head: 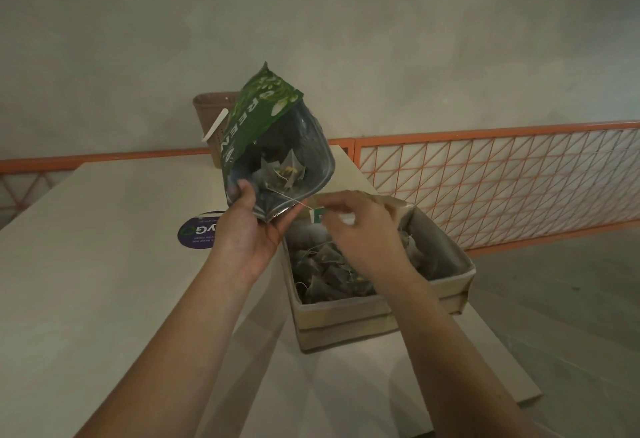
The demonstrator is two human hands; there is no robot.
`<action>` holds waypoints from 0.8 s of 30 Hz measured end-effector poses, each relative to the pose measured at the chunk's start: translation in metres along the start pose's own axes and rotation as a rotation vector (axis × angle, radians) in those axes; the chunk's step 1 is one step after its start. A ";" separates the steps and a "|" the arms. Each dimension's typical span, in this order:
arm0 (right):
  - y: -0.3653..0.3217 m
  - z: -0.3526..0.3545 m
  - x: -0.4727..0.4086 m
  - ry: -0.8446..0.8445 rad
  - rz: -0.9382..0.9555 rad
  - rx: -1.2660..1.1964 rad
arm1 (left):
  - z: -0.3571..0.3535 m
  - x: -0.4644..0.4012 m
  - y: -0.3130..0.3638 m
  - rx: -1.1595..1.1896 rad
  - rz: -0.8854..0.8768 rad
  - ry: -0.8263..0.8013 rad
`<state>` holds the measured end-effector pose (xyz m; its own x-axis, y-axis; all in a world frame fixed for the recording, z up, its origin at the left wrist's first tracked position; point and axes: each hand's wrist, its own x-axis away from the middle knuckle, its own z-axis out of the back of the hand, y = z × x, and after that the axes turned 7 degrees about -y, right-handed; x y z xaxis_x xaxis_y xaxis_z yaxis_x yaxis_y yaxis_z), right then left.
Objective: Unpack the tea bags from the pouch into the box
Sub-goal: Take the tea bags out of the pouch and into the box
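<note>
We pull a tea bag by its tag

Head view: our left hand [251,229] grips the green pouch [277,146], mouth toward us; our right hand [360,229] pinches the tag [317,215] above the box [346,320], with tea bags [329,264] inside it.

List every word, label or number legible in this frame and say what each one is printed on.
"GREEN": large white letters down the green pouch that the left hand holds; the letters after it are cut off.
"YG": white letters, seen upside down, on the round purple sticker on the table; the small lines under them are too blurred to read.
Tag pinched by the right hand: green and white, no print readable.
</note>
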<state>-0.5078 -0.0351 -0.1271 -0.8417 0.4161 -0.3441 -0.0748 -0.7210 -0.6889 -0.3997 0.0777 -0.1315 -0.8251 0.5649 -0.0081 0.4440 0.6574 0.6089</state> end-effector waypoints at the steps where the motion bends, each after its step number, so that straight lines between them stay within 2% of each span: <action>1: -0.002 -0.002 0.000 -0.047 0.019 -0.002 | 0.000 0.000 0.000 -0.012 -0.001 -0.001; 4: -0.004 -0.006 -0.001 -0.071 0.085 0.061 | 0.000 0.001 0.001 -0.029 0.004 -0.014; 11: -0.031 0.005 -0.009 0.092 0.167 -0.293 | -0.001 0.002 0.002 0.011 0.007 -0.039; 16: -0.039 0.014 -0.020 0.093 0.194 -0.284 | -0.002 0.001 0.001 0.021 0.019 -0.035; 24: -0.039 0.034 -0.013 0.299 0.221 -0.487 | 0.000 -0.001 0.002 0.067 0.021 -0.031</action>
<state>-0.5123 -0.0314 -0.0738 -0.6174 0.4741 -0.6277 0.3967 -0.5014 -0.7689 -0.3981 0.0783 -0.1307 -0.8049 0.5931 -0.0215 0.4841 0.6770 0.5544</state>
